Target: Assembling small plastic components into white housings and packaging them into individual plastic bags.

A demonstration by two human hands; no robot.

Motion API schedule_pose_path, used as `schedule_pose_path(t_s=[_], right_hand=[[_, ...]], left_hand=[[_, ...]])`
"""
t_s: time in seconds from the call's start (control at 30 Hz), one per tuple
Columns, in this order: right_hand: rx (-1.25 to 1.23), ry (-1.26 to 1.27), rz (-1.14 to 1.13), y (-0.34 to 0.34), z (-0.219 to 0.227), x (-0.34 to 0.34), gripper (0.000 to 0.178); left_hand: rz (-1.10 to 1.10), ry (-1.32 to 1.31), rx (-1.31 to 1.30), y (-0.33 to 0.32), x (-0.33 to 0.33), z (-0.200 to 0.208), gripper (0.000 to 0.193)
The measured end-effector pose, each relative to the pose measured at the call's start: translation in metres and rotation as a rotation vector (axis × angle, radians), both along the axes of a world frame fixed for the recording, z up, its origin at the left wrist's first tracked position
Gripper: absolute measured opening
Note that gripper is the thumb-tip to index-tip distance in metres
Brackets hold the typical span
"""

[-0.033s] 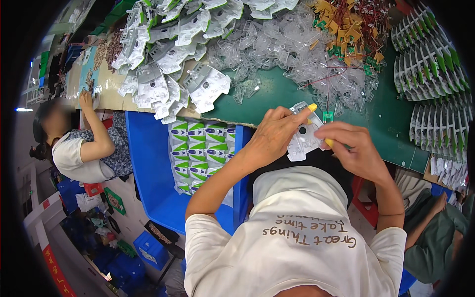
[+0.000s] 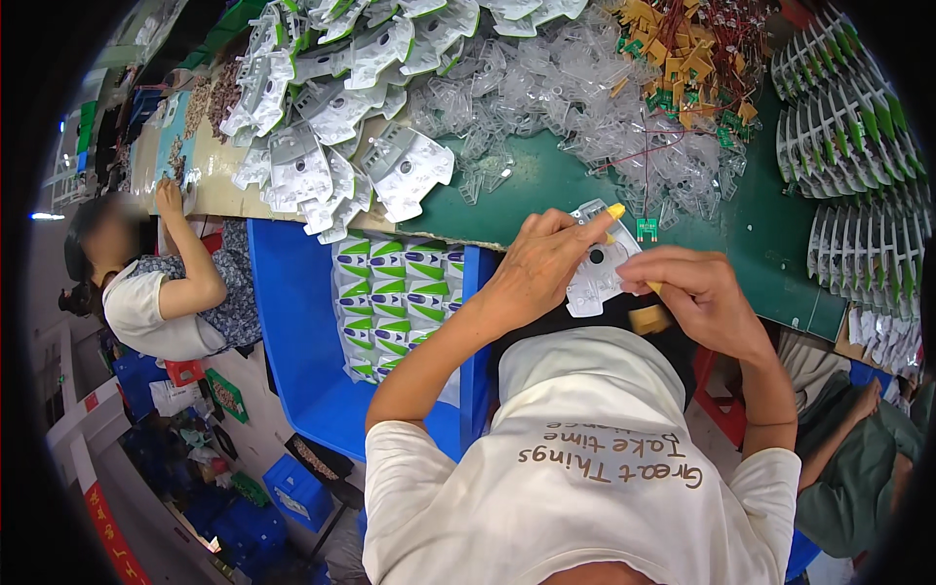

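My left hand (image 2: 546,268) is closed on a white plastic shell (image 2: 597,268) with a dark round spot, at the front edge of the green table. Its index finger, with a yellow cover on the tip, presses along the shell's far end. My right hand (image 2: 697,288) is pinched at the shell's right edge, also with a bit of yellow at a fingertip. What it pinches is hidden. Just below that hand shows a blurred tan square piece (image 2: 648,319); I cannot tell whether it is attached. A small green circuit board (image 2: 646,229) lies beyond the shell, with a thin wire running away from it.
White-green shells (image 2: 405,171) are heaped at the far left, beside clear plastic parts (image 2: 546,97) and tan pieces with wires (image 2: 682,58). Shell rows (image 2: 848,146) stand right. A blue bin (image 2: 312,361) holds packed white-green items. A co-worker (image 2: 161,283) sits left.
My right hand has shifted slightly, its fingers drawn closer together. The tan square piece now shows below it. My left hand and the shell have stayed put.
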State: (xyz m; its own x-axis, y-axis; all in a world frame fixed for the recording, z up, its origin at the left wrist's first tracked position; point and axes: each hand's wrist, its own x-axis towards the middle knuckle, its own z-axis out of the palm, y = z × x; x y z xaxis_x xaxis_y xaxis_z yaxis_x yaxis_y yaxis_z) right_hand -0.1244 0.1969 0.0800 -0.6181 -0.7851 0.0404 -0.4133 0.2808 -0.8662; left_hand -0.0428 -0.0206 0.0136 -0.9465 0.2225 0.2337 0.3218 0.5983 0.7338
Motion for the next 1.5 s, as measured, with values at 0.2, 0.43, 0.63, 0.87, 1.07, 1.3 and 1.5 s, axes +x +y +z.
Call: schedule_pose_path(t_s=[0.2,0.43,0.63,0.87,1.07,1.3,1.5], right_hand=[[-0.026,0.394,-0.003,-0.005,-0.019,0.029,0.026],[-0.057,0.426,-0.079,-0.005,-0.030,0.036,0.029],[0.097,0.052,-0.374,0.024,-0.045,0.032,0.023],[-0.130,0.086,-0.415,0.021,-0.072,0.042,0.019],[-0.258,0.310,-0.473,0.028,-0.070,0.049,0.025],[-0.295,0.397,-0.439,0.034,-0.066,0.056,0.030],[-0.282,0.195,-0.542,0.036,-0.066,0.062,0.027]], left_hand=[[0.006,0.027,0.025,0.001,-0.002,-0.004,0.068],[0.037,0.078,0.121,0.000,-0.004,-0.006,0.065],[0.032,0.058,0.168,-0.002,-0.003,-0.009,0.066],[0.405,0.116,0.179,0.008,0.014,0.002,0.060],[0.416,-0.539,1.179,0.033,0.021,0.016,0.041],[0.520,-0.305,0.674,0.055,0.026,0.009,0.045],[0.470,-0.401,0.782,0.050,0.024,0.012,0.043]])
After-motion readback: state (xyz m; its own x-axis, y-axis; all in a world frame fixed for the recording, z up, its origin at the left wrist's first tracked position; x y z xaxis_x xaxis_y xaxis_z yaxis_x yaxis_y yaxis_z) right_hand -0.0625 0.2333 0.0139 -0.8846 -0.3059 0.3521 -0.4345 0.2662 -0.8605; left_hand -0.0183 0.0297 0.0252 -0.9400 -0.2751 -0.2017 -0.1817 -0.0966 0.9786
